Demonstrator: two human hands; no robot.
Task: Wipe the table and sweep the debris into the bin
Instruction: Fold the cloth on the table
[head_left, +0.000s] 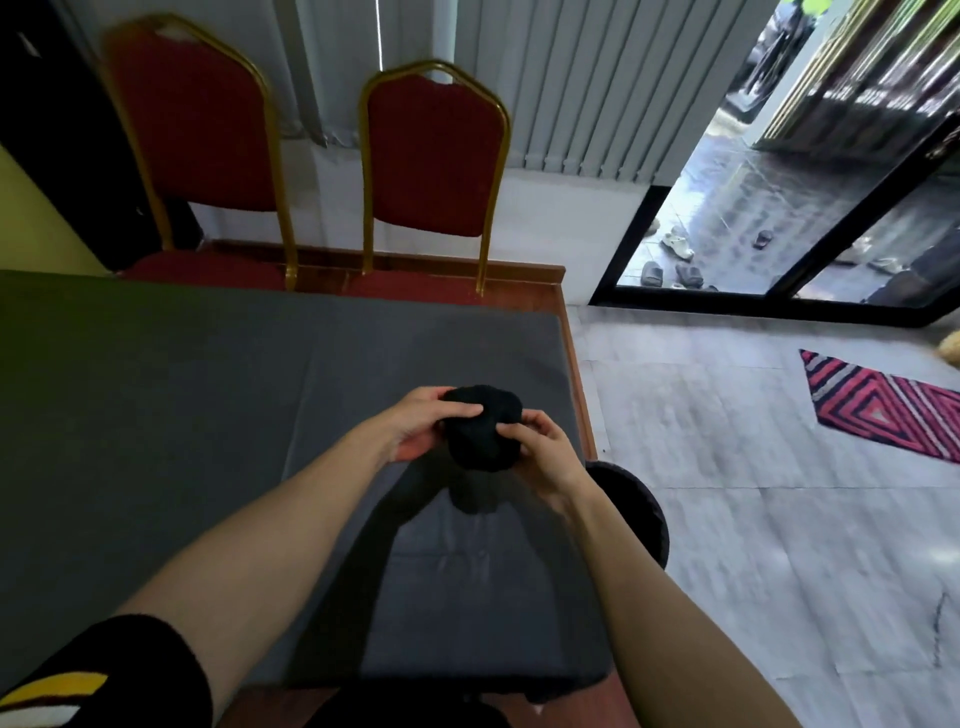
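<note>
A black cloth (483, 434), bunched into a ball, is held above the table (208, 395), which carries a dark grey cover. My left hand (421, 423) grips the cloth from the left, thumb across its top. My right hand (545, 447) pinches it from the right. Both hands hover over the table's right end. A dark round bin (636, 512) stands on the floor just past the table's right edge, partly hidden by my right forearm. No debris shows on the grey cover.
Two red chairs with gold frames (431, 161) stand along the table's far side. The table's wooden edge (576, 374) runs along the right. A red striped mat (883, 410) lies on the pale tiled floor. A glass door (779, 208) opens at the back right.
</note>
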